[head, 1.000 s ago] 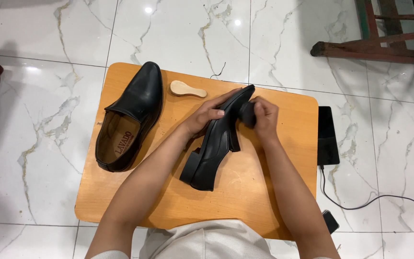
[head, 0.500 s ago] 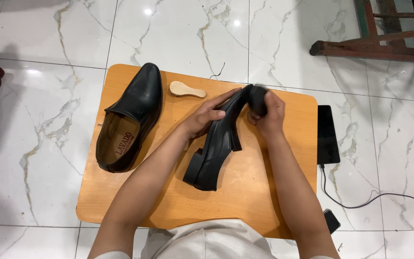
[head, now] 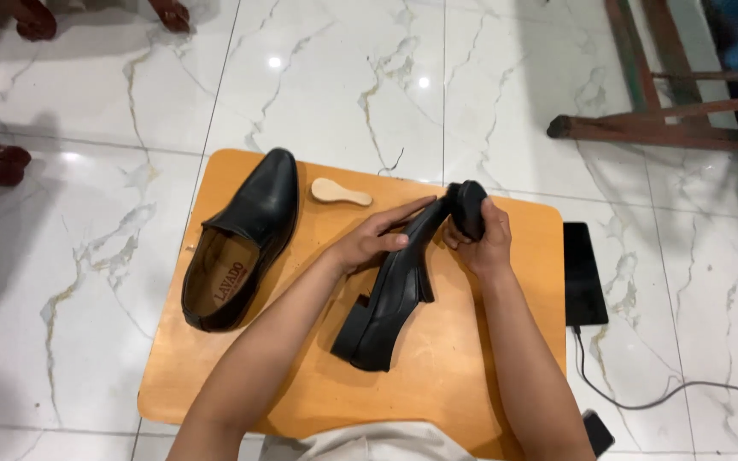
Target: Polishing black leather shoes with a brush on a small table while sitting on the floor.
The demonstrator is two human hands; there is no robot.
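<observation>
Looking down from the head camera, I see a low wooden board [head: 215, 376], orange-brown with rounded corners, lying on a white marble floor [head: 343, 77] veined in grey and gold, with ceiling lights glinting off the tiles. My left hand [head: 373, 243] lies across the side of a black shoe [head: 390, 294], fingers stretched flat and thumb tucked under, steadying it rather than gripping; the shoe sits on its side near the middle of the board, sole edge turned up and heel toward me. My right hand [head: 484, 239] is curled tight around a black brush [head: 470, 207], pressed against the toe of that shoe. A second black shoe [head: 245, 235] stands upright on the left part of the board, well apart from the first, its tan insole showing. A small wooden brush [head: 341, 192] lies near the far edge, between the two shoes. Just off the right edge a dark phone [head: 584, 273] rests on the floor with a cable [head: 642, 401] trailing away. Dark wooden furniture legs [head: 659, 128] cross the top right corner
</observation>
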